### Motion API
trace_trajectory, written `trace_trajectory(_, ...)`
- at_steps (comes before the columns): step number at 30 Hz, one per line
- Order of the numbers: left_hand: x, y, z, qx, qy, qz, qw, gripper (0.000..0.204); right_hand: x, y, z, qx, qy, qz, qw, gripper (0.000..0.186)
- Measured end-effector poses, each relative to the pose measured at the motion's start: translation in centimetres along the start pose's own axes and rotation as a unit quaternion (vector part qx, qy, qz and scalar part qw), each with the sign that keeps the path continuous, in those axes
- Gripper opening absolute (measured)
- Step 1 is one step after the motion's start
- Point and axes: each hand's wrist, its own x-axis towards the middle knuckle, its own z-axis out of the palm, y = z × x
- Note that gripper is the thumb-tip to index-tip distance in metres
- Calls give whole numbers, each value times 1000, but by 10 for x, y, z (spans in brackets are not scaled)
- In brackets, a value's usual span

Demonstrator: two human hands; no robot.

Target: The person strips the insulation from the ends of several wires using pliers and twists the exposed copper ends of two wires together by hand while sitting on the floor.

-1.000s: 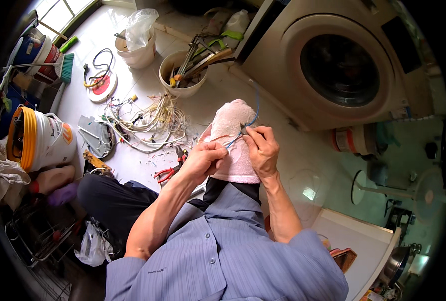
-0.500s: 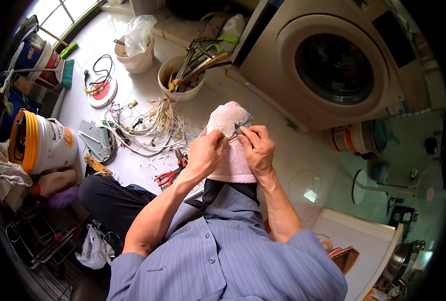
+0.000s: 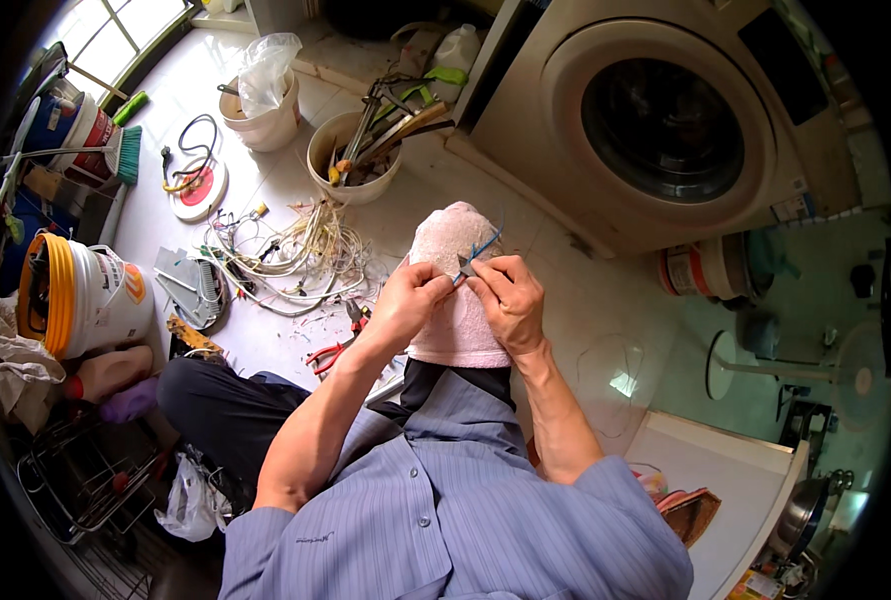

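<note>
Left of pink cloth [image 3: 453, 228]: wire tangle [image 3: 310, 250], red-handled pliers [image 3: 327, 357]. Above right: washing machine [image 3: 662, 130]. On cloth: blue wire [image 3: 485, 243], pinched in left hand [image 3: 412, 300]; right hand [image 3: 513, 300] grips small grey blade [image 3: 464, 265] against it. Hands closer together than a second ago. Floor [image 3: 590, 310] extends right from cloth, edged above by machine.

A: Held items?
B: Left hand [image 3: 408, 302]: thin blue wire [image 3: 485, 245], pinched. Right hand [image 3: 512, 303]: small grey metal blade [image 3: 465, 265], beside the wire.
A: Beneath both?
B: Pink terry-cloth towel [image 3: 455, 335], draped over one dark-trousered leg [image 3: 425, 382].
A: Beyond?
B: Tangled heap of white cables [image 3: 317, 245]; off-white round plastic bucket [image 3: 362, 194], filled; beige front-loading washing machine [image 3: 662, 128], upper right.
</note>
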Motion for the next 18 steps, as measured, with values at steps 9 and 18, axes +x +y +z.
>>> trace_trajectory(9, -4, -17, -9, -309, -91, -117, 939, 18, -1, -2, 2, 10, 12, -10, 1000, 24)
trace_trajectory(18, -3, -7, -1, -253, -76, -112, 958, 19, -6, 10, -8, 86, 43, 50, 994, 24)
